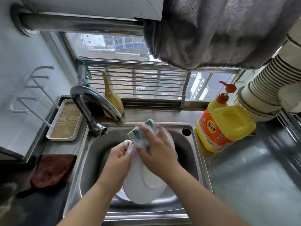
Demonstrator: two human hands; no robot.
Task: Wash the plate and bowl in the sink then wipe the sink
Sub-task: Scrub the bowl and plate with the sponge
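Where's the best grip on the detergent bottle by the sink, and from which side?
Take the bottle by its moulded handle, the loop at the upper right of the body, coming from above and the right. The pump top looks too thin to carry it, and the body is wide and flat. The right hand is nearer but grips the sponge.

head view looks steeply down, close over the sink.
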